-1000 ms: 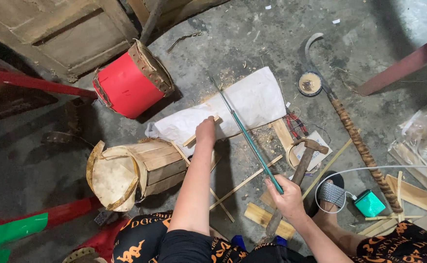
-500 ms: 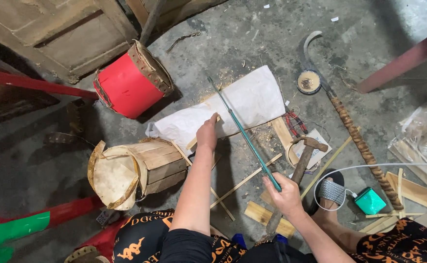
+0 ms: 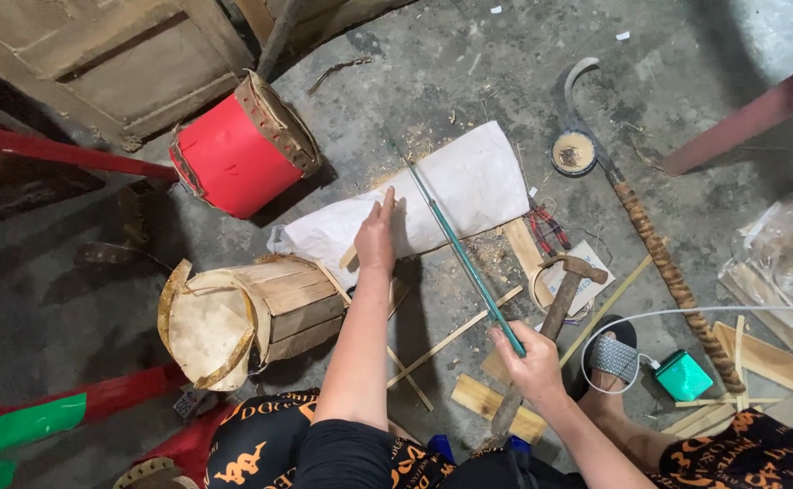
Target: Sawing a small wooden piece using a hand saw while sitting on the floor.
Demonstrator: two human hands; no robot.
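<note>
On the concrete floor (image 3: 469,54), seen from the head camera, a long thin green rod (image 3: 455,244) is held at its near end by the right hand (image 3: 530,358), whose fingers are clenched around it. The rod is stretched diagonally away from the person — its far tip is found near some sawdust, above a white cloth (image 3: 469,186). The left hand (image 3: 376,237) is laid flat on the near edge of this cloth, with the fingers extended and nothing grasped; a thin wooden strip (image 3: 353,254) is touched or nearly touched under it, which one cannot be told.

Just left of the left arm, a small wooden drum (image 3: 261,308) with a pale skin is lying on its side. Further away, a red drum (image 3: 234,154) is lying tilted. Right of the right hand, a hammer (image 3: 564,290) is resting on wooden pieces, and a curved sickle with a wrapped handle (image 3: 659,254) is placed well apart. A green box (image 3: 683,376) is seen near a sandal (image 3: 612,355).
</note>
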